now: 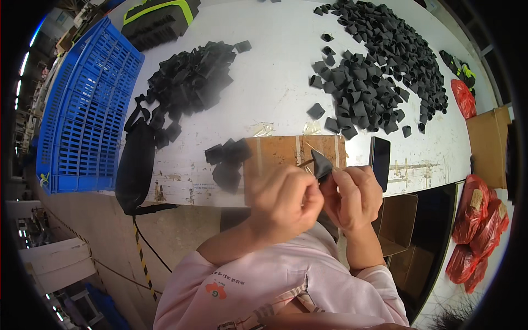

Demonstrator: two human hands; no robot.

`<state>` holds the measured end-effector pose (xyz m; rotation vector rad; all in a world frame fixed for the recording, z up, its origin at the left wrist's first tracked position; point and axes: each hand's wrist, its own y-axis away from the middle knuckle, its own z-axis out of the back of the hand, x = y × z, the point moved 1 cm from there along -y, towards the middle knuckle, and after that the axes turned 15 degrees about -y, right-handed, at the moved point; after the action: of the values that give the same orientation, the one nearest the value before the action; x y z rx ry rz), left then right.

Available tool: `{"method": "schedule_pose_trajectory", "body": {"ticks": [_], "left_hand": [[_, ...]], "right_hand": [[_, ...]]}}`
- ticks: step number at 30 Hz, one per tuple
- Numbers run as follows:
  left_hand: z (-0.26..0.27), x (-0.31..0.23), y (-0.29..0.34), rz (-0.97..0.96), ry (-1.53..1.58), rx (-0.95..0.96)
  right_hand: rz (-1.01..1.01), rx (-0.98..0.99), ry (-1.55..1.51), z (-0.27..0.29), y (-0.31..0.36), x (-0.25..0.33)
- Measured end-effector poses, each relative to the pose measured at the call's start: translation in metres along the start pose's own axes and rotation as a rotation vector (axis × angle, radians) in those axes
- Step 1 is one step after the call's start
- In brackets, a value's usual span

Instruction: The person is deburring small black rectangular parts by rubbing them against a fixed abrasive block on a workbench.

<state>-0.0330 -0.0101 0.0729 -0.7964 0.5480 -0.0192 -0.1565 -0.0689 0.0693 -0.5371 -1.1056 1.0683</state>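
My right hand [355,195] pinches a small black folded fabric piece [321,165], pointed at its top, just over the wooden board [275,151]. Close beside it, my left hand [283,198] is closed with its fingers curled in; what it holds, if anything, is hidden. A thin stick-like shape shows between the left hand and the piece, too small to name. Several flat black pieces [228,159] lie at the board's left edge, and a larger heap of them [192,77] sits farther back. Folded black pieces [363,99] like the held one make a big pile at the far right.
A blue plastic crate [91,110] stands at the left, with a black bag [136,165] beside it. A phone [380,162] lies right of the board. Red plastic bags [476,225] and cardboard boxes [489,143] are at the right. The white table's [264,71] near edge runs before me.
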Motion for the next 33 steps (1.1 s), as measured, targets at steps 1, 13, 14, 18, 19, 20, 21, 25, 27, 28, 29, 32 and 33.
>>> {"method": "schedule_pose_trajectory", "body": {"ticks": [1, 13, 14, 18, 19, 20, 21, 25, 27, 28, 29, 32, 33], "left_hand": [[-0.002, -0.002, 0.002, 0.006, 0.0, -0.012], [-0.007, 0.205, 0.116, 0.712, -0.595, 0.162], [-0.006, 0.212, 0.122, 0.619, -0.743, 0.257], [0.0, 0.216, 0.111, 0.655, -0.577, 0.342], [0.002, 0.217, 0.11, 0.651, -0.572, 0.351], [0.005, 0.215, 0.106, 0.579, -0.518, 0.24], [0.008, 0.21, 0.1, 0.508, -0.461, 0.13], [0.003, 0.123, 0.07, 0.949, 0.521, 0.136], [-0.001, 0.085, 0.077, 1.055, 0.82, 0.203], [-0.004, 0.071, 0.08, 1.087, 0.961, 0.24], [-0.003, 0.06, 0.076, 1.138, 1.083, 0.267], [-0.001, 0.049, 0.075, 1.125, 1.205, 0.369], [0.0, 0.05, 0.071, 1.108, 1.315, 0.417]], "right_hand": [[0.154, -0.004, 0.226, -0.001, 0.001, 0.0], [-0.677, -0.422, -0.015, 0.057, 0.003, -0.092], [-0.823, -0.371, -0.184, 0.042, 0.013, -0.075], [-1.095, 0.198, -0.526, -0.008, 0.045, -0.027], [-1.05, 0.298, -0.539, -0.019, 0.049, -0.019], [-1.003, 0.395, -0.55, -0.028, 0.052, -0.012], [-0.992, 0.456, -0.545, -0.038, 0.051, -0.007], [-1.094, 0.031, -0.753, -0.077, 0.054, 0.009], [-1.11, -0.125, -0.922, -0.085, 0.054, 0.01], [-1.116, -0.279, -1.093, -0.085, 0.056, 0.009], [-1.179, -0.313, -1.132, -0.077, 0.06, 0.006], [-1.219, -0.353, -1.281, -0.061, 0.067, 0.001], [-1.22, -0.354, -1.277, -0.057, 0.067, 0.0]]}}
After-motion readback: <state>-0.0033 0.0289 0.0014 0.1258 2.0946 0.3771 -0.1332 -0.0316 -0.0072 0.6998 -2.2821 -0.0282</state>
